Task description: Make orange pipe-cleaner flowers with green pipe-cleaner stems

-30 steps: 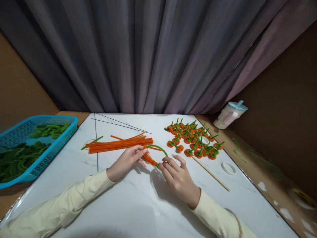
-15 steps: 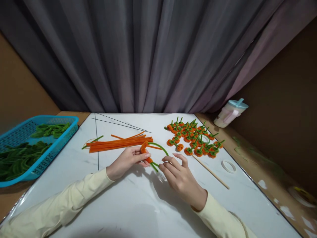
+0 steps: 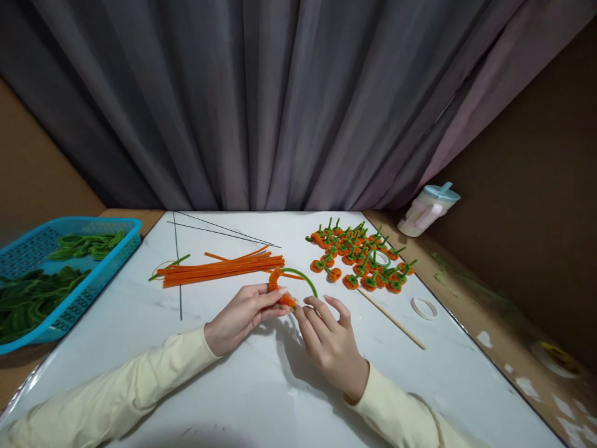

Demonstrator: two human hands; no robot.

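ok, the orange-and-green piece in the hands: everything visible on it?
The fuzzy pipe-cleaner piece has an orange coiled section curling upward and a green stem arching right and down toward the table. The left hand pinches the orange coil; the right hand meets the stem's lower end with its fingertips. It sits just above the white tabletop.

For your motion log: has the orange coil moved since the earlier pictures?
Yes. The orange coil has swung from lying flat to upright, its tip now nearer the orange stems.

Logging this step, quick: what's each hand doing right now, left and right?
Left hand: closed, pinching the orange pipe cleaner coil.
Right hand: fingertips at the green pipe cleaner below the coil; its grip cannot be told.
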